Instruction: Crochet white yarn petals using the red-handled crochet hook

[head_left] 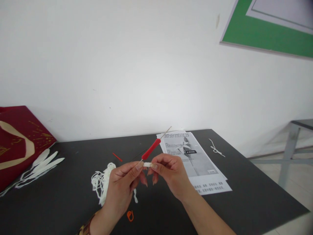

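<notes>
A small white crocheted strip (147, 164) is stretched between my two hands above the black table. My left hand (124, 178) pinches its left end between thumb and fingers. At the other end, the thumb and fingers of my right hand (170, 171) close on it. A crochet hook with a red handle (151, 149) sticks up from the strip by my left fingertips, its metal shaft pointing up and right. Behind my left hand lies a loose heap of white yarn (99, 182), partly hidden by the hand.
Printed sheets (207, 169) lie at the right of the black table (234, 209). An orange stitch marker (130, 215) rests near the front, a red needle (117, 157) behind the yarn. White crocheted petals (46, 166) lie beside a dark red bag (19, 140). A tied white cord (216, 149) sits far right.
</notes>
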`<state>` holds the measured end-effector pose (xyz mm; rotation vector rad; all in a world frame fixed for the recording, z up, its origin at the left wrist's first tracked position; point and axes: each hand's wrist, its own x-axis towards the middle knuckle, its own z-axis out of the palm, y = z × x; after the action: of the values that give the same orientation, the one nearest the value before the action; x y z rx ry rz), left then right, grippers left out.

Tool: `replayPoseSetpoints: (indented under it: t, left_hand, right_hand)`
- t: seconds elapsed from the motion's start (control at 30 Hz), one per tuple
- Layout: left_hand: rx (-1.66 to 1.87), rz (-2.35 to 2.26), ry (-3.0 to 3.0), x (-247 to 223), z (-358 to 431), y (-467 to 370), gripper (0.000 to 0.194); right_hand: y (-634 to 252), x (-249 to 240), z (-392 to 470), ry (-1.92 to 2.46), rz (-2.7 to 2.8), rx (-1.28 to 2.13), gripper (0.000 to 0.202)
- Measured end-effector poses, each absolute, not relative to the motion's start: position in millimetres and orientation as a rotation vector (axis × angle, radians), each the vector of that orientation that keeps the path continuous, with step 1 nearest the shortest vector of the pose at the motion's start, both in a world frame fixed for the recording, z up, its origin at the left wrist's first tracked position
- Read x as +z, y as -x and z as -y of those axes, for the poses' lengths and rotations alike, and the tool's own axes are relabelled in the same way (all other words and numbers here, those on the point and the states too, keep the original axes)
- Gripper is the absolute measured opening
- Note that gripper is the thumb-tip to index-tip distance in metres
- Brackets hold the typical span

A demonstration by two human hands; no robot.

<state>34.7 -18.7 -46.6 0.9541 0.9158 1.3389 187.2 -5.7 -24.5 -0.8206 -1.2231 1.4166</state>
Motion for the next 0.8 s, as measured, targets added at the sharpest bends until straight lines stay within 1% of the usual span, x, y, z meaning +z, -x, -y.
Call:
replayPoseSetpoints:
  t: [0.23,0.47,0.57,0.67,0.8]
  left_hand:
    - [1.35,-0.904,-0.943,-46.6,16.8,-34.3,0.021]
    - [1.398,-0.918,-0.927,-46.2,13.8,-32.2,0.02]
    - [1.399,-0.921,-0.94,-46.6,13.4,-31.0,0.021]
    - [1.287,-0.926,-1.035,-44.0,12.9,-29.6,0.024]
    - [0.99,-0.93,-1.309,-36.0,11.1,-26.9,0.028]
  right_hand:
    - [-188.6,-26.9,3.0,0.802,1.154,1.461,0.019]
    - [-191.0,-25.1,2.5,0.842,1.228,1.482,0.021]
    - [-191.8,-26.6,1.4,0.858,1.256,1.468,0.029]
    - [-192.0,-28.3,0.3,0.849,1.25,1.407,0.037]
    - [-189.7,-28.9,0.9,0.79,1.241,1.389,0.035]
